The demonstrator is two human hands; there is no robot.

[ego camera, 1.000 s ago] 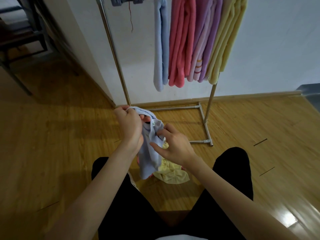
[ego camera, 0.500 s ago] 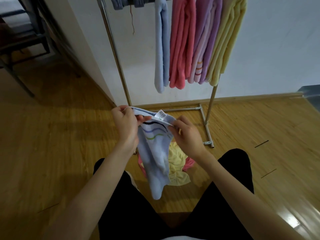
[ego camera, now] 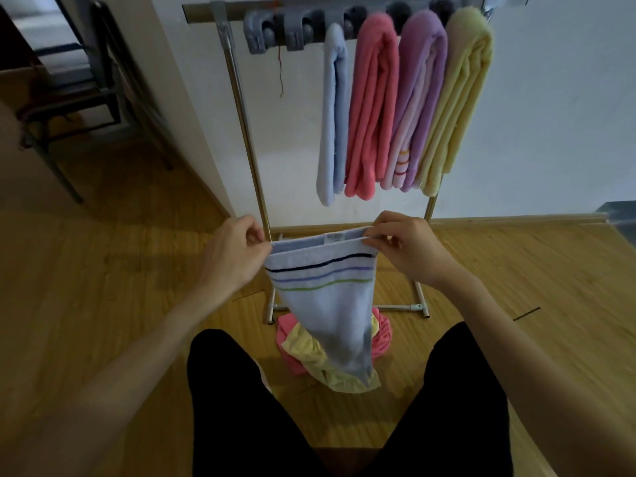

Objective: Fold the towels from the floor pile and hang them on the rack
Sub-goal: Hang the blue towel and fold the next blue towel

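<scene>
A pale blue striped towel hangs stretched between my hands in front of my knees. My left hand pinches its top left corner, and my right hand pinches the top right corner. Its lower end droops onto the floor pile of pink and yellow towels. Behind stands the metal rack, carrying folded towels: pale blue, pink, purple and yellow.
Grey clips sit on the rack's bar at the left, where the bar is bare. A white wall stands behind the rack. A dark chair is at the far left. Wooden floor lies all around, with my black-trousered legs at the bottom.
My hands have moved apart and risen, spreading the bunched striped towel out flat along its top edge. The view has tilted up, showing the rack's bar.
</scene>
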